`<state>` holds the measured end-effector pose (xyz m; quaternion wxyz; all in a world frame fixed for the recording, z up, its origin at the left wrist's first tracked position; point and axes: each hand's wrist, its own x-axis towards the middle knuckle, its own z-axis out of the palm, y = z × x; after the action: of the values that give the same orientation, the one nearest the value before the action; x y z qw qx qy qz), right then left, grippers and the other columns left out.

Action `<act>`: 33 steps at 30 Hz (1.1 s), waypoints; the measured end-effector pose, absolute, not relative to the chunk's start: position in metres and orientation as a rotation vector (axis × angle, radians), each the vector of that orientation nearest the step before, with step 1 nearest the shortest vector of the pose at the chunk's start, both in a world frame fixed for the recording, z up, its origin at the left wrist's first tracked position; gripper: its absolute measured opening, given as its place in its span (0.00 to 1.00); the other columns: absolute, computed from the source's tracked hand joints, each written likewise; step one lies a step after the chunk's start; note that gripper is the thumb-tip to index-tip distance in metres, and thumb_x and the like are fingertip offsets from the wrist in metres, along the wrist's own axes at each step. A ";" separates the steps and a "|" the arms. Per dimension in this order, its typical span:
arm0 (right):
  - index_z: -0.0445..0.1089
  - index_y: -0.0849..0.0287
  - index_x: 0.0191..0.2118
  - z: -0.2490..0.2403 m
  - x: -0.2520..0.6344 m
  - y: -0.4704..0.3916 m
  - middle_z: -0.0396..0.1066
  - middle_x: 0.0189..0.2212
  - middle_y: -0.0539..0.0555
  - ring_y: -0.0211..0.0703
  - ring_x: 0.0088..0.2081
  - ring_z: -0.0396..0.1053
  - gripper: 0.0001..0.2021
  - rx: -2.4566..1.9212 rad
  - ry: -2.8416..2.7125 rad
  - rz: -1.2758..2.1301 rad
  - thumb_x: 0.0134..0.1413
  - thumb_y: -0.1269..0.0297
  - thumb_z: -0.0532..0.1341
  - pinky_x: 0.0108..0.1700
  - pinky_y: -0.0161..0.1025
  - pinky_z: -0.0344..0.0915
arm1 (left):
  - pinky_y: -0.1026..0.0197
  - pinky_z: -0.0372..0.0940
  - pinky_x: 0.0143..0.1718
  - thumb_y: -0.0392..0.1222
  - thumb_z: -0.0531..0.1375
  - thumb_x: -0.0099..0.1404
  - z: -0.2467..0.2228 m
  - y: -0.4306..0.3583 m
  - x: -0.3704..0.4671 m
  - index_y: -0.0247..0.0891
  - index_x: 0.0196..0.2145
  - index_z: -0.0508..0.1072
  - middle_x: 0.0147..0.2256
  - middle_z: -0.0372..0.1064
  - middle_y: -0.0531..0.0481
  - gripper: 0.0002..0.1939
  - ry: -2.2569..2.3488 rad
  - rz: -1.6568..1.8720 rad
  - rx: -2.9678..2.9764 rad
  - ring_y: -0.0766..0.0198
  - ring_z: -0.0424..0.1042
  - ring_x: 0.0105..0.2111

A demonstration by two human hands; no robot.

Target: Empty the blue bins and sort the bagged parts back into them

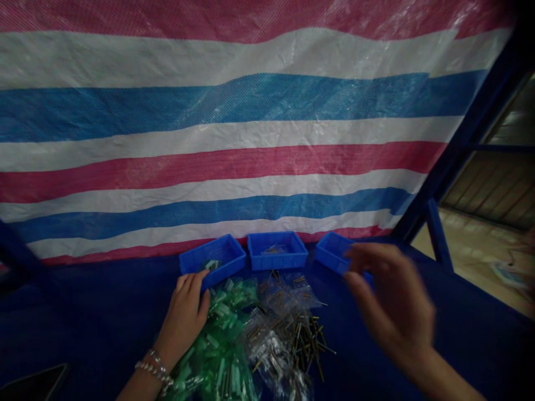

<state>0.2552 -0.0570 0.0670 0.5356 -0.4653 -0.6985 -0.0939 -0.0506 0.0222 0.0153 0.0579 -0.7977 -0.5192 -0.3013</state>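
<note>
My left hand [186, 303], with a beaded bracelet [154, 370] at its wrist, reaches to the near corner of the left blue bin [192, 267]. Its fingers are stretched out, with the thumb apart. A few pale pieces lie inside that bin. Beside the hand is a pile of green plastic packets [228, 334]. My right hand [395, 303], smeared by motion, hangs in front of the right blue bin [332, 250] and partly hides it. Thumb and fingers are curved with a gap between them, and nothing shows in it.
A middle blue bin [278, 262] holds something small and clear. Clear bags [271, 340] and loose thin metal pins [307, 340] lie on the blue table [104, 317]. Behind hangs a striped tarp [234, 167], with a blue post [438, 189] at right. A dark flat object [35, 384] lies lower left.
</note>
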 end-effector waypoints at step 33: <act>0.64 0.53 0.46 0.014 0.216 -0.034 0.67 0.42 0.55 0.50 0.40 0.64 0.15 -1.476 -2.311 -0.156 0.50 0.62 0.58 0.39 0.49 0.60 | 0.49 0.58 0.45 0.37 0.49 0.61 0.015 0.023 -0.051 0.36 0.48 0.59 0.41 0.63 0.43 0.16 -1.567 -0.876 -2.418 0.54 0.59 0.44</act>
<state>0.2164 -0.0337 0.0142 0.1963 -0.5269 -0.8251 -0.0556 -0.0513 0.0228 0.0154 0.0650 -0.8012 -0.5193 -0.2902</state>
